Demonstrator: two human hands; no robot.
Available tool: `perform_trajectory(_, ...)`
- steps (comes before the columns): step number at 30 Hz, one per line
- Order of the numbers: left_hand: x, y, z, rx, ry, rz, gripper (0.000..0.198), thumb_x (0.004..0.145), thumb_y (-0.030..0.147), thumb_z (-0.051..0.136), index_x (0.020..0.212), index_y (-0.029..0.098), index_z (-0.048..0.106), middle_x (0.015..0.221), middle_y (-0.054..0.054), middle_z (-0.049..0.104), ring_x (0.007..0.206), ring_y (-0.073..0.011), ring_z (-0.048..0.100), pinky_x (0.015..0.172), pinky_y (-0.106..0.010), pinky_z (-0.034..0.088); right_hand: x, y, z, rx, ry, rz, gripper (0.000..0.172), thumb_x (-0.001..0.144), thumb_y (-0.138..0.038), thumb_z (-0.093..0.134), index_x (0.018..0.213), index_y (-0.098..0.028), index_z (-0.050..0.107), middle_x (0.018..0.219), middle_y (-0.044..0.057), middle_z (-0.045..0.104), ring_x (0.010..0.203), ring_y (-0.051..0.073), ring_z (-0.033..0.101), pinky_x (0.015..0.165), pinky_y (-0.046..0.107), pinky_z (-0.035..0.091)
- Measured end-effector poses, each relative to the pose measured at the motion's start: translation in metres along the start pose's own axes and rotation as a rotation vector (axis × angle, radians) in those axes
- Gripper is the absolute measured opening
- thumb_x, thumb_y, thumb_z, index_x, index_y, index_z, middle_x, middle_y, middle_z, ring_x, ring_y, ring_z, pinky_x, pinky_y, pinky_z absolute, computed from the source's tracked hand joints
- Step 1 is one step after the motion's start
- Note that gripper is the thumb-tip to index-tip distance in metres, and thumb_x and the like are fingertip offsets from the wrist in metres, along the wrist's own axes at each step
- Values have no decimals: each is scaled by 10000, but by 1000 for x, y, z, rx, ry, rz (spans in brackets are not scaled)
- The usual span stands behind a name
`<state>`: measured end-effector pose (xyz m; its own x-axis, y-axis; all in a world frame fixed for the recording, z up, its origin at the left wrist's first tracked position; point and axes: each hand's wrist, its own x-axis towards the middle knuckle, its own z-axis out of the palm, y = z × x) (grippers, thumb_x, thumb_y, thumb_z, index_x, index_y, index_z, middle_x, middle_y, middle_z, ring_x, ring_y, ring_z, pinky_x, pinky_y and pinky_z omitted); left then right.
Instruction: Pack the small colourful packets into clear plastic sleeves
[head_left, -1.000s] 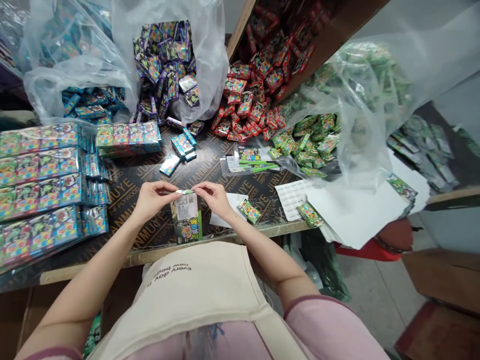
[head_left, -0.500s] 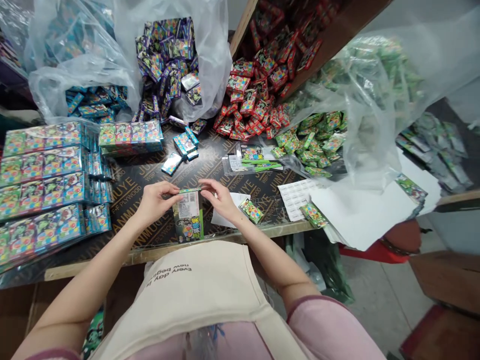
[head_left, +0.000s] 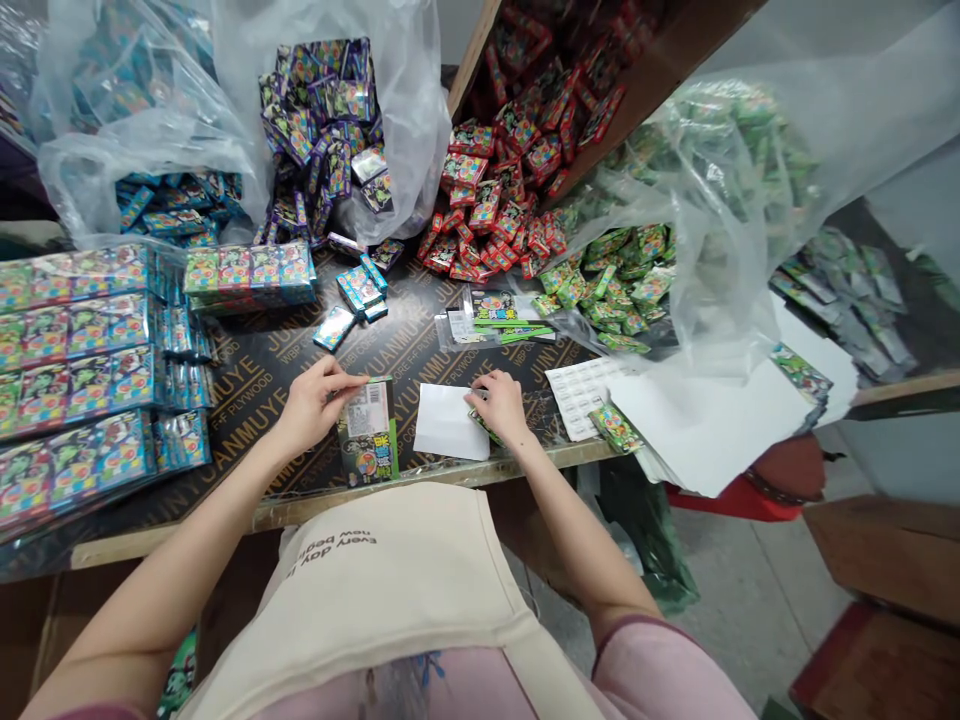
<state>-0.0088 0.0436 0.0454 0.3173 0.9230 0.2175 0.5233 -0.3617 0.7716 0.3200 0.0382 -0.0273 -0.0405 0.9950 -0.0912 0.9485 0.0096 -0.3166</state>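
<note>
Pinching the upright pack point(head_left: 367, 432) near the tabletop's point(head_left: 247, 380) front edge, the left hand point(head_left: 313, 403) steadies it; right hand point(head_left: 501, 404) fingers curl over a green packet point(head_left: 487, 427).

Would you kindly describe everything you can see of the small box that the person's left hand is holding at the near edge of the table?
The small box looks like printed cardboard: a white label panel with a barcode and fine print on its upper part, colourful cartoon artwork below, and a green strip down its right side. It stands at the near edge of the dark plywood table, its top end away from the person. The left hand pinches its upper left corner. A white paper sheet lies just to its right.
</note>
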Motion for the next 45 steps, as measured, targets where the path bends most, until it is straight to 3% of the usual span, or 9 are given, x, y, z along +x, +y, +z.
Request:
perform_trajectory(11,-2,7,2,18,40,-28,191,860,182,589,963,197,749,750,-17,520,704,-141,516,654,-268,420,-19,-1,26,-97,221,-126,178,893,-199,484,836,-162,650,848,106,671,840,246,529,758,356,340)
perform_trajectory(15,-4,10,1,17,59,-27,189,855,180,595,959,209,750,749,-14,513,701,-142,513,649,-265,418,-20,-1,38,-21,315,-106,248,896,-179,446,1014,-133,659,1012,141,685,924,261,536,795,371,378)
perform_trajectory(18,-7,10,1,17,68,-19,183,850,192,603,955,214,752,736,-10,506,692,-142,508,642,-265,411,-21,-3,40,42,334,-89,267,905,-188,425,975,-154,680,1046,139,688,961,264,544,827,384,396)
perform_trajectory(28,-11,20,1,45,118,-5,156,843,204,597,901,200,742,705,-9,524,665,-142,511,631,-277,410,-28,-10,30,77,327,14,227,908,-166,362,853,-196,580,752,93,651,778,237,565,812,348,390)
perform_trajectory(33,-15,25,3,35,176,-25,66,818,171,627,779,176,680,736,-24,608,719,-162,574,677,-290,438,-15,-37,-8,344,351,-17,138,895,-244,401,840,-210,522,918,110,660,926,244,591,870,367,403)
perform_trajectory(35,-16,25,3,38,182,-10,76,811,157,629,744,170,662,716,-24,605,700,-160,571,663,-287,435,-5,-66,-33,591,296,-109,144,886,-320,457,826,-209,526,1035,115,650,1039,244,577,883,359,413)
perform_trajectory(39,-17,27,1,63,175,0,48,797,171,645,751,160,651,731,-33,603,711,-167,573,661,-289,435,15,-133,-68,878,-112,-345,202,834,-394,559,773,-201,553,1012,66,661,949,200,598,800,313,438)
perform_trajectory(42,-19,29,-1,79,178,16,28,766,151,650,794,150,649,744,-32,601,723,-168,576,667,-287,440,28,-166,-70,835,-321,-452,211,792,-369,595,701,-186,544,779,20,628,750,154,567,696,277,423)
perform_trajectory(45,-21,30,-2,84,192,19,99,723,116,641,814,156,638,764,-28,622,745,-170,586,690,-291,450,38,-176,-62,782,-426,-484,228,780,-362,598,663,-177,535,656,-13,566,632,119,499,617,249,389)
